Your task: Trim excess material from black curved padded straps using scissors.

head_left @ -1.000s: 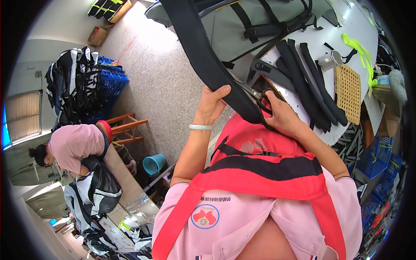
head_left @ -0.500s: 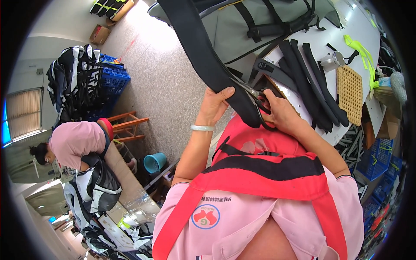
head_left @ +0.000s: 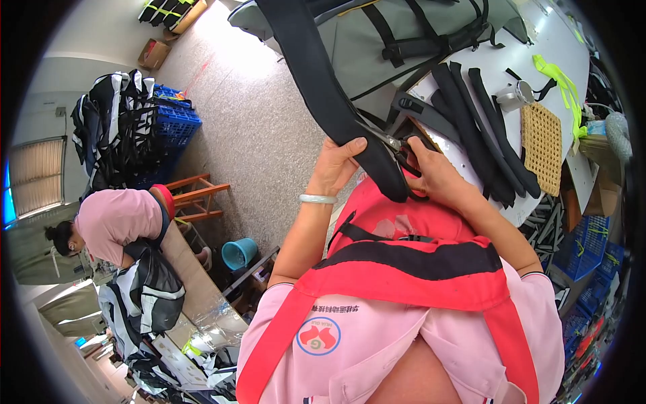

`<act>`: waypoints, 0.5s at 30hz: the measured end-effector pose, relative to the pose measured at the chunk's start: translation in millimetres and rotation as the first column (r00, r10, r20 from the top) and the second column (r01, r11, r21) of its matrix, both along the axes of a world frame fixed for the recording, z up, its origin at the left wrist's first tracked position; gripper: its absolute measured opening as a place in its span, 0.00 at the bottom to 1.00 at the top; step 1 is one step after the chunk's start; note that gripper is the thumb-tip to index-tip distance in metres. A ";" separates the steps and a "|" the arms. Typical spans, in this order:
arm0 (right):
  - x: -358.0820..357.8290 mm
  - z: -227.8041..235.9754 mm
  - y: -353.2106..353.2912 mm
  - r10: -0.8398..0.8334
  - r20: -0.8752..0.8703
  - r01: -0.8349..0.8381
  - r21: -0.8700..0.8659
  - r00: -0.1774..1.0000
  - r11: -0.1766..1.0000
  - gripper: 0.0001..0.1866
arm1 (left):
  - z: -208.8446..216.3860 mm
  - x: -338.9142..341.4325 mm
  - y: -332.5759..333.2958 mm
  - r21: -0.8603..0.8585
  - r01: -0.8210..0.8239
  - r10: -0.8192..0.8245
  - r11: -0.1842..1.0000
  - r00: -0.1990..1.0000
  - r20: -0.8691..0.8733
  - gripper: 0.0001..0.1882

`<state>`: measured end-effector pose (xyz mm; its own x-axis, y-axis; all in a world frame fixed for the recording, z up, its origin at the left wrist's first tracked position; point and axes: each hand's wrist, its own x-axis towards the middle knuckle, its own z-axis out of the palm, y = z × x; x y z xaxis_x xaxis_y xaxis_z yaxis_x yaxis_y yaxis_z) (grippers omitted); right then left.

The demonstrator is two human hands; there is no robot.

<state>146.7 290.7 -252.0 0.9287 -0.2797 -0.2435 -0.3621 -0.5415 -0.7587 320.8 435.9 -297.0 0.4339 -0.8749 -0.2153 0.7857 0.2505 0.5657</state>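
A long black padded strap [head_left: 323, 87] hangs curved from the upper edge down to my lap. My left hand [head_left: 336, 165] pinches its left edge near the lower end, thumb on top. Scissors [head_left: 389, 139] with dark handles are in my right hand [head_left: 436, 172], fingers wrapped round the grips. Their blades lie along the right edge of the strap; whether they are cutting into it I cannot tell. Behind the strap spreads a large grey bag [head_left: 363, 54] with black webbing straps and buckles.
On the white table [head_left: 538, 40] at the right lie several more black padded strips [head_left: 484, 128], a metal cup [head_left: 515, 95], a woven mat [head_left: 542, 148] and neon-yellow ribbon [head_left: 562, 81]. At the left a person [head_left: 124, 219] bends over bags. A blue bucket [head_left: 239, 254] stands on the floor.
The strap's upper part has swung slightly to the right. Both hands keep nearly the same place and hold. The person at the left has barely shifted.
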 end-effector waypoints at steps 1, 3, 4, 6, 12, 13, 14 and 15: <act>0.1 0.7 0.1 -0.001 0.001 0.001 0.000 1.000 1.000 0.27 | -1.3 0.2 -0.2 -0.021 0.002 -0.002 1.000 1.000 -0.004 0.15; -0.9 2.8 0.7 0.003 -0.003 -0.003 0.009 1.000 1.000 0.27 | -2.0 -0.2 -0.8 -0.040 0.004 -0.005 0.999 1.000 -0.008 0.15; -2.2 2.1 0.6 0.002 -0.004 -0.002 0.010 1.000 1.000 0.27 | -1.6 -0.8 -1.1 -0.047 0.000 -0.001 0.999 1.000 -0.014 0.15; -5.7 0.2 -1.2 -0.001 0.105 -0.002 0.029 0.994 1.000 0.27 | -4.5 -1.0 -1.4 -0.053 -0.006 0.005 0.999 1.000 -0.018 0.15; -2.9 5.1 -6.3 0.041 0.068 -0.041 -0.001 0.997 0.999 0.28 | -11.2 -1.9 -3.5 -0.084 -0.015 0.014 0.996 1.000 -0.019 0.18; -1.7 5.7 -6.3 0.038 0.068 -0.038 0.000 0.997 0.999 0.28 | -7.1 -0.9 -5.0 -0.056 -0.008 0.007 0.998 1.000 -0.009 0.17; -0.7 6.1 -6.3 0.041 0.043 -0.041 -0.003 0.998 0.999 0.28 | -4.0 -0.4 -5.9 -0.028 -0.001 0.001 1.000 1.000 0.001 0.16; 0.1 6.9 -6.4 0.048 0.020 -0.048 -0.007 0.999 0.999 0.29 | -2.6 0.0 -5.5 -0.028 -0.002 0.002 1.000 1.000 0.002 0.16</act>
<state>146.8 284.3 -245.0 0.9457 -0.2361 -0.2234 -0.3205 -0.5630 -0.7618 320.8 430.4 -299.6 0.4360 -0.8796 -0.1901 0.7839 0.2675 0.5604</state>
